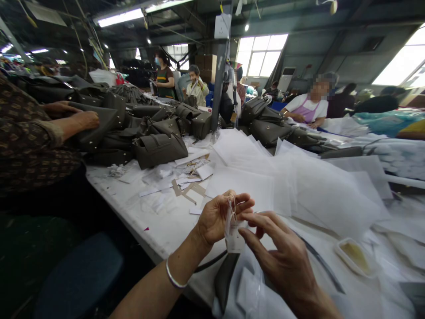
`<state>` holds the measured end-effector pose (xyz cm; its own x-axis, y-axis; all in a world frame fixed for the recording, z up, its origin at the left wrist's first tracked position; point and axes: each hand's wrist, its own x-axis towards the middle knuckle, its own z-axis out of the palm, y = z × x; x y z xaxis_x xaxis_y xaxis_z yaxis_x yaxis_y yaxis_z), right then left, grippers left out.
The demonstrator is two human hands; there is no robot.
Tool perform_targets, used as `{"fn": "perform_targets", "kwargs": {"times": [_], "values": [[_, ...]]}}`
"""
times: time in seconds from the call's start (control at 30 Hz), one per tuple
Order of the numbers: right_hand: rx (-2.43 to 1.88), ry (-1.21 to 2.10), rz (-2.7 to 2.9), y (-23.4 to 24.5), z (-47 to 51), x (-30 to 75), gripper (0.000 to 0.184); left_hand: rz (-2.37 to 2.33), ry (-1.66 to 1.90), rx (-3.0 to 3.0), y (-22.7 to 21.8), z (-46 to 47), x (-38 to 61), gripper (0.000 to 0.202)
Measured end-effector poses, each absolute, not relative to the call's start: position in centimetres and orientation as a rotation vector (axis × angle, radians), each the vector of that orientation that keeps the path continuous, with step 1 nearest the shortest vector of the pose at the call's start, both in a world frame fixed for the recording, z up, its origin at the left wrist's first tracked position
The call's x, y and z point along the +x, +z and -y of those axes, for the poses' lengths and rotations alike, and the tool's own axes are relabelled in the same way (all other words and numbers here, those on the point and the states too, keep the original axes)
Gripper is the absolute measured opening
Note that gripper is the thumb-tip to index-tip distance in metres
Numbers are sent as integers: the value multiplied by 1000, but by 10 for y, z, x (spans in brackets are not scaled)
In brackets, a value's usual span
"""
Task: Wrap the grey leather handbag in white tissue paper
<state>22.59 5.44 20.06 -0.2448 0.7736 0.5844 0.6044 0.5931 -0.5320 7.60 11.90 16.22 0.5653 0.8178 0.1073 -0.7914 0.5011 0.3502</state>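
Between my two hands hangs a white hang tag in what looks like a clear sleeve, with a thin looped string at its top. My left hand pinches the string near its thumb and forefinger, the other fingers stretched out behind. My right hand is at the tag's right edge, thumb and forefinger close to it; whether they grip it is unclear. Below the tag lies a dark grey bag, partly covered by clear and white wrapping. A dark strap curves out to the right.
White sheets or pouches spread over the table. Paper scraps lie left of them. Dark grey bags are heaped behind. A small tray sits at right. At left a co-worker's hand holds a bag; other people work farther back.
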Motion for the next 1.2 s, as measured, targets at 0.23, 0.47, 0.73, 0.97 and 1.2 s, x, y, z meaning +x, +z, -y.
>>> {"fn": "perform_targets", "kwargs": {"times": [0.23, 0.47, 0.73, 0.97, 1.2], "values": [[-1316, 522, 1907, 193, -68, 216, 22, -140, 1009, 565, 164, -114, 79, 8], [-1274, 777, 1741, 189, -67, 216, 20, -110, 923, 632, 151, -116, 77, 4], [-1251, 1095, 1528, 186, -68, 244, 34, -155, 915, 778, 143, -117, 58, 12], [-1109, 1581, 1293, 196, -57, 254, 39, -615, 815, 1274, 130, -130, 35, 27], [-1138, 1605, 1289, 203, -51, 242, 40, -408, 594, 1633, 166, -108, 55, 45]]}}
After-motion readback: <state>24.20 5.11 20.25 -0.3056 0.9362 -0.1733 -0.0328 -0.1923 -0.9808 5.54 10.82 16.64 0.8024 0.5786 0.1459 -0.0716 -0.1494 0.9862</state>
